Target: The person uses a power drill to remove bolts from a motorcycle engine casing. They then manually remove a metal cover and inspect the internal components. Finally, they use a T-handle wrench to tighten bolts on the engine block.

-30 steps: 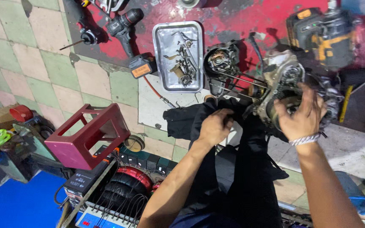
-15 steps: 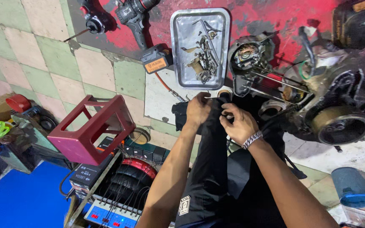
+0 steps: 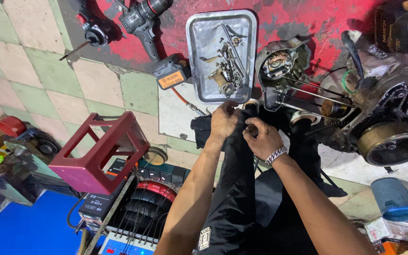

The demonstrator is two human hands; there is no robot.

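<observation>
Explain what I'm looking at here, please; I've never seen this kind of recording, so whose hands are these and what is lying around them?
This is one picture from a camera worn on a person's head, looking down, so the two bare arms coming up from the bottom are the wearer's own. The left hand and the right hand, which wears a metal wrist chain, meet over the person's black trousers. They seem to pinch something small; what it is cannot be made out. Just beyond them on the tiled floor lies a metal tray of small parts. Left of it lies a cordless drill, and to the right a dismantled engine. A dark red stool stands at the left.
</observation>
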